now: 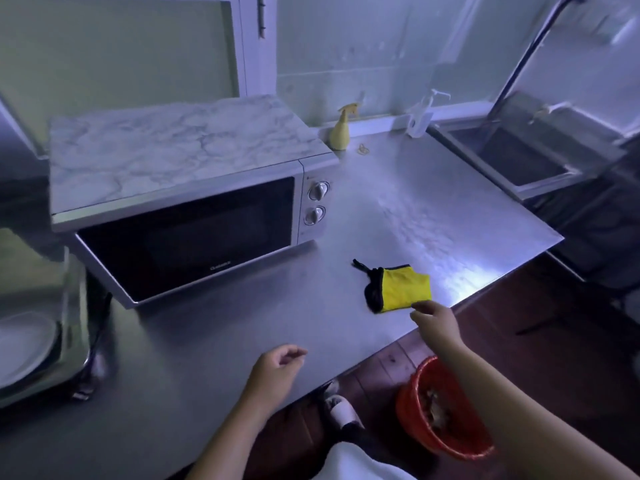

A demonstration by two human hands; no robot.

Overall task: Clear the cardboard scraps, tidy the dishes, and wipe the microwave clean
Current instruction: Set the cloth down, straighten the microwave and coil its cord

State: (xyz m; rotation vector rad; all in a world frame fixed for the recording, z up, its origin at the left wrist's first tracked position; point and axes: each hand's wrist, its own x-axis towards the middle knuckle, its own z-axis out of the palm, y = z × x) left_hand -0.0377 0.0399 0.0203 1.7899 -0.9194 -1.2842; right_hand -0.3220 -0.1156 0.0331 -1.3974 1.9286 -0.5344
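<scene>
The step in hand looks to be fetching the cloth for the microwave wipe. The folded yellow cloth with black trim lies flat on the brushed steel worktop, at about 4 o'clock from the silver microwave with a dark glass door and well apart from it. The right hand reaches in from 5 o'clock of the cloth. Its fingers are relaxed and hold nothing, and their tips are at the cloth's near corner; whether they touch it I cannot tell. The left hand hovers over the worktop at 7 o'clock of the cloth, loosely curled and empty.

To do this well, I would pinch the cloth through all its folded layers at the near edge, so that it lifts as one pad and does not unfurl. The black loop at its far end could snag or drag. The free left hand is well placed to steady the microwave or open its door. The pale yellow spray bottle stands at 12 o'clock of the cloth against the wall, and is worth taking if the wipe needs wetting.

The red plastic bucket on the floor holds brownish bits, likely the scraps. White plates sit stacked at the far left.
</scene>
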